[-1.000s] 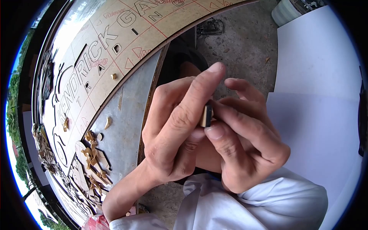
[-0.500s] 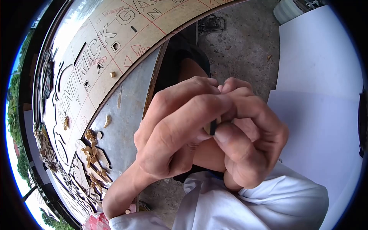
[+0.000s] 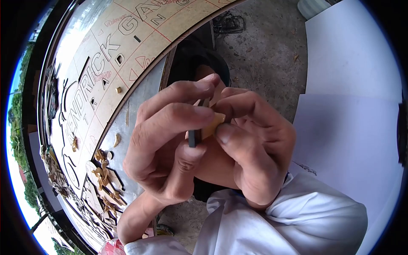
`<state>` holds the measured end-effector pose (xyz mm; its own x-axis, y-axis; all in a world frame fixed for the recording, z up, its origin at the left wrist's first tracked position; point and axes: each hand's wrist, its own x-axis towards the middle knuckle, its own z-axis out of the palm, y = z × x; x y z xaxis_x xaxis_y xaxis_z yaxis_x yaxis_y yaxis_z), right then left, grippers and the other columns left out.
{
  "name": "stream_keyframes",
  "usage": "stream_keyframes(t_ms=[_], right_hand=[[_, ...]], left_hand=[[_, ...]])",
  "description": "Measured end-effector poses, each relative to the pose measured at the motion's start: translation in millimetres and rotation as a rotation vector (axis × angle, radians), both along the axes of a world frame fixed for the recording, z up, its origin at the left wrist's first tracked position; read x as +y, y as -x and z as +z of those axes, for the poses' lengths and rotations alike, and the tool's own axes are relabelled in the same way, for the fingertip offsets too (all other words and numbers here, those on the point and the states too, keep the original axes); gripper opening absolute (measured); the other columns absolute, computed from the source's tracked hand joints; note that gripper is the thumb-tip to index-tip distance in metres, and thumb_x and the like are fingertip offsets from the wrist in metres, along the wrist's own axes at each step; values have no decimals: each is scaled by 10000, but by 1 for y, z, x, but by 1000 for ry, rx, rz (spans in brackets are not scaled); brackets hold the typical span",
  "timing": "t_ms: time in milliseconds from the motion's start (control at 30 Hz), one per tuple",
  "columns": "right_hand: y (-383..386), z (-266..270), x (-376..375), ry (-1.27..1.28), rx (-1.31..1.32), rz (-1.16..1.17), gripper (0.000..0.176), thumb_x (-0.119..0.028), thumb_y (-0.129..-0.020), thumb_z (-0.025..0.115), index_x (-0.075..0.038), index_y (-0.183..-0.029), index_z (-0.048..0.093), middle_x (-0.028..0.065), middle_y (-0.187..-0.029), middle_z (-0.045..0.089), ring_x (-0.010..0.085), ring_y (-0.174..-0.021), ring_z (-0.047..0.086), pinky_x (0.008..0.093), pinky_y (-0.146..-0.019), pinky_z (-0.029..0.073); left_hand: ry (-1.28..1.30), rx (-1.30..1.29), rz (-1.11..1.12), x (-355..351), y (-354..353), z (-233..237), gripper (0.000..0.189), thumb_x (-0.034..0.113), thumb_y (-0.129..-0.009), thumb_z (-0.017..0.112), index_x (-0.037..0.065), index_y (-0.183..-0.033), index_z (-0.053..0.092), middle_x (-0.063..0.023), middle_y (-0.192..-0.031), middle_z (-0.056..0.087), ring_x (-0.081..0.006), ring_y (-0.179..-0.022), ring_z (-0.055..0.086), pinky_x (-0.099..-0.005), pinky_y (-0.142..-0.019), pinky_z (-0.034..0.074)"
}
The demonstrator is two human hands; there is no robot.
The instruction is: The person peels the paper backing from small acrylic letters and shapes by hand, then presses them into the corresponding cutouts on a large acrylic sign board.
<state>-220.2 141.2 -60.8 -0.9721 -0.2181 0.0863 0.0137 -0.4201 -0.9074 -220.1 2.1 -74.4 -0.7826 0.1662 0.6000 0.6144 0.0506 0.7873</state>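
Note:
In front of my lap, my left hand (image 3: 170, 131) pinches a small dark-edged cut piece (image 3: 194, 138) between thumb and fingers. A tan, tape-like strip (image 3: 213, 126) stands out from the right side of this piece. My right hand (image 3: 255, 140) grips the strip's free end between thumb and curled forefinger. Both hands are close together, fingertips a short way apart. Part of the piece is hidden behind the left fingers.
On the left, a large board (image 3: 140, 46) with cut letters and red print lies over a grey metal tabletop (image 3: 127, 127). Curled tan scraps (image 3: 101, 174) and loose cut pieces (image 3: 114, 180) are heaped there. White sheets (image 3: 348, 140) stand on the right, above a concrete floor (image 3: 263, 46).
My hands have moved slightly left and drawn apart at the fingertips. The dark-edged piece and the tan strip, mostly covered before, now show between them. The view has shifted a little.

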Motion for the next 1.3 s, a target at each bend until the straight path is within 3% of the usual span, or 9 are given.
stream_keyframes(t_ms=[167, 300, 433, 500, 767, 1033, 1300], right_hand=[[-2, -1, 2, -1, -56, 4, 193, -15, -770, 467, 85, -924, 524, 108, -870, 537, 136, -846, 471, 271, -785, 349], [3, -12, 1, -82, 127, 23, 193, -22, -767, 448, 84, -910, 522, 102, -857, 531, 134, -826, 466, 273, -768, 346], [6, -11, 1, -48, 72, 73, 187, -31, -749, 447, 78, -881, 522, 92, -813, 518, 127, -785, 443, 269, -732, 331], [6, -10, 0, 5, 1, 83, 184, -35, -740, 446, 75, -866, 521, 86, -792, 511, 124, -764, 432, 266, -713, 324], [2, -5, -2, 120, -181, 64, 172, -51, -703, 443, 62, -808, 520, 66, -704, 484, 110, -681, 387, 257, -640, 294], [-3, 0, -7, 145, -218, 33, 163, -68, -666, 441, 49, -749, 519, 45, -617, 457, 97, -598, 343, 247, -567, 263], [-1, -4, -12, 191, -112, -67, 140, -82, -698, 451, 39, -728, 515, 72, -649, 477, 129, -618, 390, 274, -635, 305]], left_hand=[[-4, -75, -7, -1, -3, 4, 308, 200, -913, 444, -23, -1125, 457, -233, -1124, 478, -381, -1086, 491, -532, -913, 405], [76, -126, 72, -4, -8, 11, 351, 215, -924, 422, -90, -1085, 488, -225, -1033, 535, -319, -1032, 525, -463, -916, 428], [-1, -122, 20, -10, -5, 15, 344, 212, -926, 415, -67, -1118, 478, -210, -1054, 519, -322, -1055, 512, -427, -925, 427], [-218, -154, -69, -11, -3, 15, 332, 195, -931, 404, -61, -1132, 468, -204, -1080, 497, -322, -1045, 522, -422, -921, 431], [-381, -154, -186, -22, 2, 25, 365, 231, -934, 390, -29, -1189, 408, -167, -1124, 453, -308, -1074, 494, -428, -961, 402], [-385, -226, -189, -31, -2, 35, 365, 253, -930, 386, 28, -1216, 364, -122, -1147, 406, -271, -1153, 413, -397, -998, 383], [-302, -217, -257, -34, 4, 40, 349, 239, -921, 420, 24, -1194, 397, -120, -1119, 409, -250, -1080, 435, -401, -957, 392]])
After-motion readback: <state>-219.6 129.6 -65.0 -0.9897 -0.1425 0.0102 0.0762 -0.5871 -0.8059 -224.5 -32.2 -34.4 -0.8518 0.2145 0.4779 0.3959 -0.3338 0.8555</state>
